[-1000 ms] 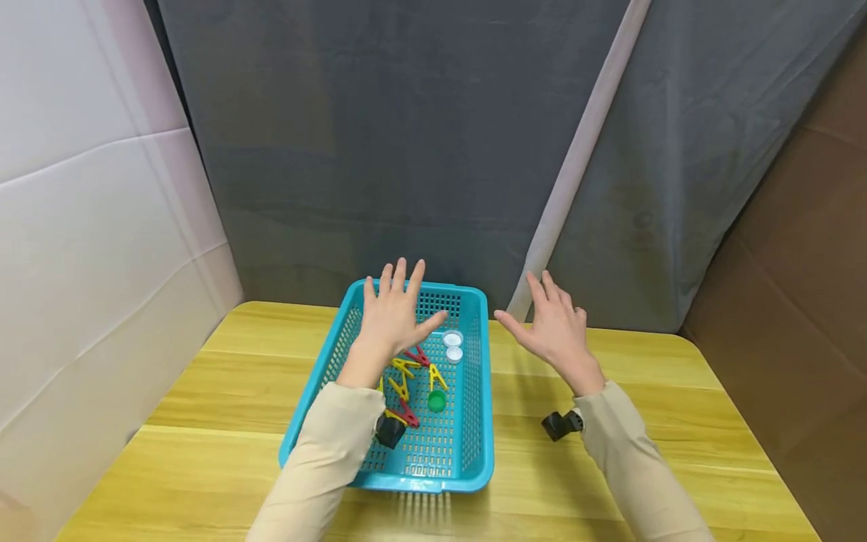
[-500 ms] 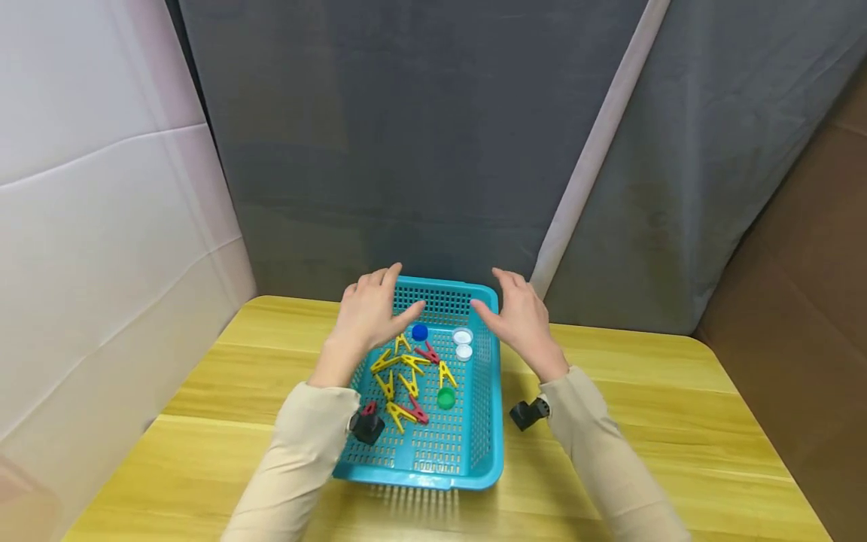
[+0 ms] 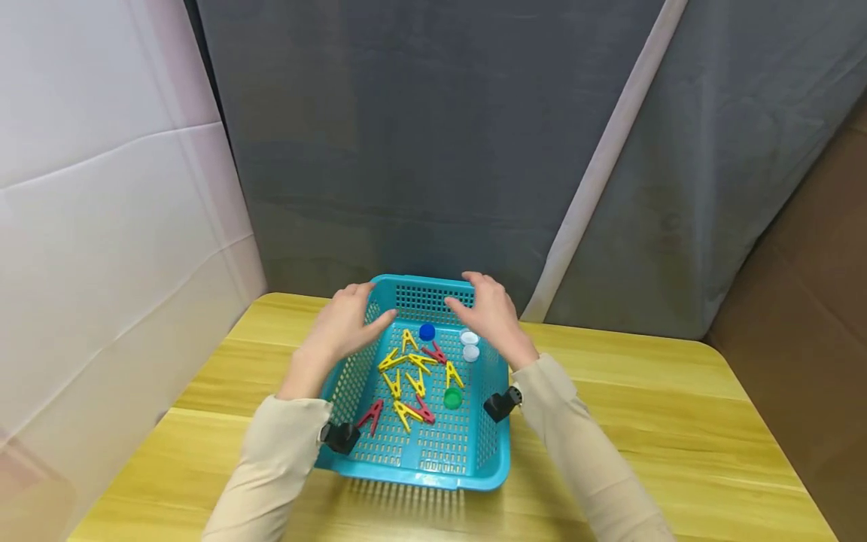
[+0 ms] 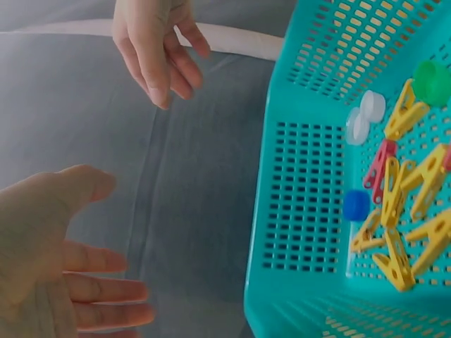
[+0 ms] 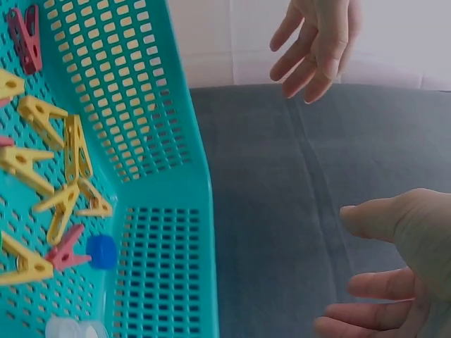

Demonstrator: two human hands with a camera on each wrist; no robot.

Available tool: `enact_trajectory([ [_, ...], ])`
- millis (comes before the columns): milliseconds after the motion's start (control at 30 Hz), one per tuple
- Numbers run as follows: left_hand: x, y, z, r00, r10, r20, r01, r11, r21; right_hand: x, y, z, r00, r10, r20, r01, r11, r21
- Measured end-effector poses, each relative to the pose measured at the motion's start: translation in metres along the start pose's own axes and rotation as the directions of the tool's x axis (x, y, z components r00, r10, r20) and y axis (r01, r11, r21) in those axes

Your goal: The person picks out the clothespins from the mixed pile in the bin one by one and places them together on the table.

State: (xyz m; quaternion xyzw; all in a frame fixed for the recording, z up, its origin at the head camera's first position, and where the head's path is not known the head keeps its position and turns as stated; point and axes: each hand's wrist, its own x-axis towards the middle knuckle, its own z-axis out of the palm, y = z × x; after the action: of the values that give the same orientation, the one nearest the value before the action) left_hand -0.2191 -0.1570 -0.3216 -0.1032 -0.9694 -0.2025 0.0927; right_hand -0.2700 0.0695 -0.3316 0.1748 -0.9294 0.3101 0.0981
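A turquoise mesh basket (image 3: 406, 473) stands on the wooden table. Inside lie several yellow clothespins (image 3: 395, 385) and a few red clothespins (image 3: 374, 412). With them are a blue bottle cap (image 3: 427, 332), a green cap (image 3: 453, 398) and two whitish caps (image 3: 470, 353). My left hand (image 3: 339, 325) hovers by the basket's left side, thumb apart from the fingers. Over its right side is my right hand (image 3: 494, 312), thumb also spread. Both wrist views show the left hand (image 4: 39, 260) and right hand (image 5: 423, 243) holding nothing, apart from the rim.
Behind the table hangs a grey cloth (image 3: 420, 150) with a pale strip (image 3: 603, 165) running down it. A white panel (image 3: 122, 226) borders the left, a brown one (image 3: 799, 256) the right. Bare tabletop (image 3: 643, 406) extends right of the basket.
The left hand has moved left, off the basket's middle, uncovering more clothespins and the blue cap. The right hand has come left over the basket's right side. The head view has shifted slightly.
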Motion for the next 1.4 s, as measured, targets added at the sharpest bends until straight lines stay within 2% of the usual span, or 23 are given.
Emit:
enact_trajectory([
  [200, -0.011, -0.011, -0.001, 1.000, 0.003, 0.004, -0.002, 0.999, -0.039, 0.009, -0.006, 0.013, 1.000, 0.001, 0.018, -0.001, 1.000, 0.001],
  [500, -0.033, -0.032, -0.003, 1.000, 0.000, 0.002, 0.000, 0.995, -0.104, 0.016, -0.008, 0.038, 0.993, 0.043, 0.107, -0.053, 0.995, 0.089],
  [667, -0.045, -0.045, 0.000, 1.000, 0.019, 0.001, -0.018, 0.984, -0.179, 0.019, -0.010, 0.050, 0.985, 0.069, 0.157, -0.094, 0.983, 0.157],
  [900, -0.060, -0.061, 0.007, 1.000, 0.017, 0.016, -0.012, 0.964, -0.266, 0.022, -0.017, 0.066, 0.977, 0.089, 0.195, -0.122, 0.979, 0.163],
  [1033, -0.066, -0.066, 0.013, 0.999, -0.005, 0.044, 0.020, 0.942, -0.336, 0.024, -0.016, 0.076, 0.971, 0.096, 0.217, -0.138, 0.973, 0.187],
  [1200, -0.069, -0.072, 0.025, 0.998, -0.035, 0.050, 0.054, 0.896, -0.440, 0.024, -0.012, 0.085, 0.956, 0.134, 0.260, -0.193, 0.956, 0.219],
  [1400, -0.068, -0.077, 0.043, 0.995, -0.092, 0.048, 0.103, 0.815, -0.570, 0.024, -0.008, 0.097, 0.939, 0.182, 0.291, -0.257, 0.934, 0.246],
])
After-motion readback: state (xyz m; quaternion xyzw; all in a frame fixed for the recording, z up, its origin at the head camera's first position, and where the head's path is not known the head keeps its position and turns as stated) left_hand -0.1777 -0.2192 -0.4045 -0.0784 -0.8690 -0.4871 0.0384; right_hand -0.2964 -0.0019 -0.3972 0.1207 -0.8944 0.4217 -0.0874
